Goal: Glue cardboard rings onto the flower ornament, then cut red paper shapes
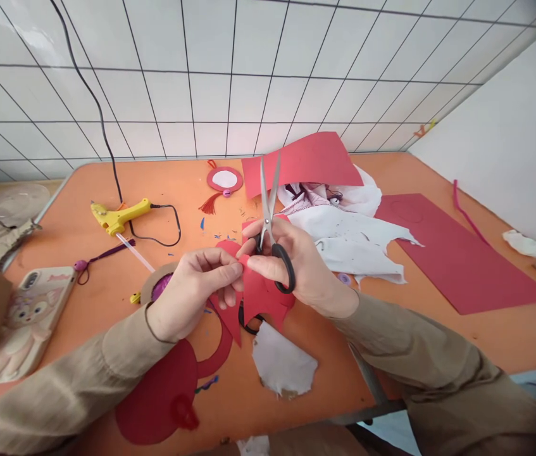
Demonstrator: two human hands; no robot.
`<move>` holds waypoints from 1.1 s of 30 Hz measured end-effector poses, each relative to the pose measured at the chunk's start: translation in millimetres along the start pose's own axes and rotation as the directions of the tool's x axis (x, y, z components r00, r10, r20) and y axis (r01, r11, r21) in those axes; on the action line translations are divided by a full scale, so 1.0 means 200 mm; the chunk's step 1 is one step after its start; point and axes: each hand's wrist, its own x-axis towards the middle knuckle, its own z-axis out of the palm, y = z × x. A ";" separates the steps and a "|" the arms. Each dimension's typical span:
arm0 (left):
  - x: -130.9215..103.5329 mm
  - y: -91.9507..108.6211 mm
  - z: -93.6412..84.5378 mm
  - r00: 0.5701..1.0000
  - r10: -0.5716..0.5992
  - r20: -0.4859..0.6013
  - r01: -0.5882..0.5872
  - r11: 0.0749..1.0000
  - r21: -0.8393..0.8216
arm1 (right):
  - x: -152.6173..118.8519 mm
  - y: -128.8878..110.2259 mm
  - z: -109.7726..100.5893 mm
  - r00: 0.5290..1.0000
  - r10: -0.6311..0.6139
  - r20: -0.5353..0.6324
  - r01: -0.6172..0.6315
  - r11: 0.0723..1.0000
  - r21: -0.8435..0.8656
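Over the middle of the orange table, my left hand [201, 285] pinches the edge of a small piece of red paper [245, 259] between thumb and fingers. My right hand [305, 259] holds black-handled scissors [268, 215], their blades pointing up and slightly parted; its thumb and fingertips also meet the red paper. Cut red paper scraps [265, 294] lie just below both hands. Partly hidden under them is another black loop handle [250, 322]. A torn white cloth piece [283, 361] rests nearer the front edge.
A yellow glue gun [120, 216], its cord rising up the wall, lies left. Behind are a round red tasselled ornament [224, 179], red sheet [305, 163] and white cloth [343, 237]. Red card [452, 253] lies right; a red round cutout [158, 399] and phone [28, 323] are left.
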 end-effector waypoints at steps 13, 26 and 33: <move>0.02 -0.01 -0.02 0.935 -0.324 0.144 0.342 0.931 -0.125 | -0.02 0.04 -0.02 0.825 -0.500 0.263 0.565 0.749 -0.346; 0.00 -0.03 -0.03 0.966 0.258 -0.035 -0.247 0.951 0.187 | -0.01 -0.03 -0.01 0.995 -0.094 -0.032 0.090 0.990 -0.107; 0.00 -0.04 0.01 0.965 0.257 -0.052 -0.242 0.948 0.207 | -0.04 0.02 0.05 0.987 -0.146 -0.068 0.131 0.971 -0.198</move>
